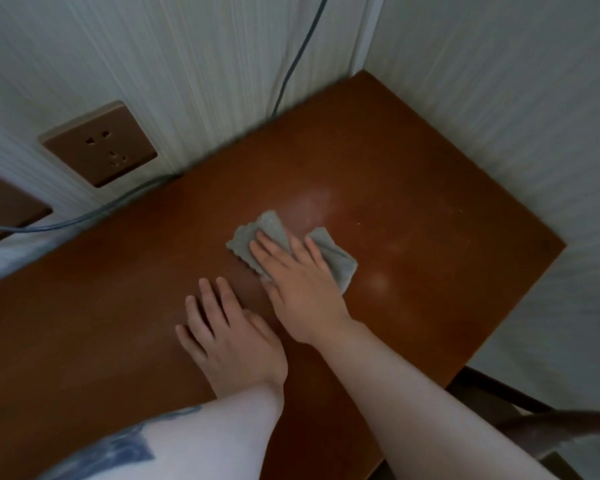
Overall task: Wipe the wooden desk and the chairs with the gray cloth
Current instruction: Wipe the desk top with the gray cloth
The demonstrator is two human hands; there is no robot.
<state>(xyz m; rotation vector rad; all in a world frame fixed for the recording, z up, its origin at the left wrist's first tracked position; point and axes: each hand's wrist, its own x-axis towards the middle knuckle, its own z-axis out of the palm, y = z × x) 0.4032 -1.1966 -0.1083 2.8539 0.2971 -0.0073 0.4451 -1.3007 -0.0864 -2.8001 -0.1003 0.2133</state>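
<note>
Right hand (300, 282) flat on gray cloth (336, 258), half hidden; left hand (226, 332) flat on wooden desk (430, 237)

A brown wall socket (97, 143) sat in the pale, finely ribbed wall panelling (194, 64), with the corner of a second brown plate (6, 206) just visible at the left edge. A blue-grey cable (297, 57) ran down the wall near the room's corner, while another length of cable (84, 218) trailed leftward along the base of the wall, below the socket.
</note>
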